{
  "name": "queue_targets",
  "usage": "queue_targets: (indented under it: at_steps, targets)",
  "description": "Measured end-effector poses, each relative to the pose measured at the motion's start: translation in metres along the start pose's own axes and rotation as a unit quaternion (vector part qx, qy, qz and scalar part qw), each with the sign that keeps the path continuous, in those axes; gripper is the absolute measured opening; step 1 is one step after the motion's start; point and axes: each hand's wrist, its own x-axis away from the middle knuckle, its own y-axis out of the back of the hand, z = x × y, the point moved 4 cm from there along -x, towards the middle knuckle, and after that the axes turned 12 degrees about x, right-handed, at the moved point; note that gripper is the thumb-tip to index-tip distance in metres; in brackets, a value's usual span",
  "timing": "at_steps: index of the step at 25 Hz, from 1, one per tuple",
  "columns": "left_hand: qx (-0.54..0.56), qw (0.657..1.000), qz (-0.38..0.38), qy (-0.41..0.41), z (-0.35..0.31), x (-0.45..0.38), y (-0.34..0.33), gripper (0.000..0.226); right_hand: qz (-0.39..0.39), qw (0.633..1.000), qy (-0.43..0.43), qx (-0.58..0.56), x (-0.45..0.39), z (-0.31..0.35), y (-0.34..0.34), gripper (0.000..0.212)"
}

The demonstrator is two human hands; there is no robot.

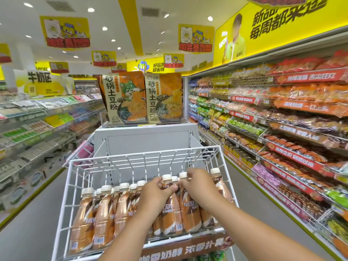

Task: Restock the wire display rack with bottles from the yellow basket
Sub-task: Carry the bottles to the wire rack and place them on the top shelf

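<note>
Head view has me mid-placement, left hand and right hand each pinching bottle necks inside the wire rack; next, I judge, seat them upright, then release.

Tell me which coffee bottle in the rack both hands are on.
The raised bottle right of centre: left hand grips its neck, right hand touches beside it.

Head view, looking forward and down, close over wire rack, aisle beyond
</note>
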Motion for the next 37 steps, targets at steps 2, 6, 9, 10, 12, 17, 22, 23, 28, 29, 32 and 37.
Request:
queue_targets:
  at_steps: [2, 6, 9, 10, 12, 17, 22, 23, 28, 29, 32, 37]
  targets:
    - [-0.018, 1.000, 0.010, -0.013, -0.001, 0.003, 0.002, 0.079, -0.005, 0.999, 0.016, 0.048, 0.002, 0.001, -0.004, 0.025]
    - [-0.104, 0.991, 0.022, -0.083, -0.007, 0.011, 0.016, 0.073, -0.039, 0.995, 0.056, 0.075, 0.017, 0.004, 0.001, 0.028]
    - [-0.215, 0.951, 0.021, -0.223, -0.009, 0.017, 0.029, 0.070, -0.075, 0.981, 0.107, 0.147, 0.034, 0.001, 0.004, 0.045]
    - [-0.247, 0.934, 0.025, -0.258, -0.006, 0.018, 0.032, 0.071, -0.076, 0.974, 0.117, 0.180, 0.041, -0.001, 0.002, 0.053]
    - [-0.306, 0.905, 0.037, -0.294, 0.005, 0.018, 0.035, 0.073, -0.056, 0.964, 0.119, 0.231, 0.054, -0.008, -0.008, 0.069]
    - [-0.328, 0.879, 0.067, -0.340, 0.035, 0.038, 0.023, 0.076, -0.016, 0.953, 0.072, 0.293, 0.086, -0.032, -0.032, 0.075]
    - [-0.340, 0.866, 0.082, -0.357, 0.040, 0.066, 0.011, 0.076, -0.002, 0.954, 0.024, 0.298, 0.124, -0.052, -0.028, 0.075]
    - [-0.340, 0.864, 0.083, -0.363, 0.036, 0.074, 0.008, 0.077, -0.004, 0.955, 0.013, 0.296, 0.133, -0.056, -0.024, 0.075]
    - [-0.318, 0.861, 0.117, -0.378, 0.026, 0.122, -0.030, 0.077, -0.014, 0.953, -0.043, 0.301, 0.201, -0.092, 0.006, 0.073]
    - [-0.317, 0.858, 0.129, -0.383, 0.022, 0.134, -0.043, 0.076, -0.014, 0.950, -0.056, 0.305, 0.216, -0.105, 0.012, 0.073]
    - [-0.320, 0.838, 0.171, -0.408, 0.005, 0.185, -0.091, 0.076, -0.037, 0.948, -0.105, 0.299, 0.272, -0.151, 0.038, 0.077]
    - [-0.297, 0.800, 0.240, -0.463, -0.026, 0.311, -0.176, 0.077, -0.046, 0.934, -0.184, 0.304, 0.400, -0.231, 0.094, 0.100]
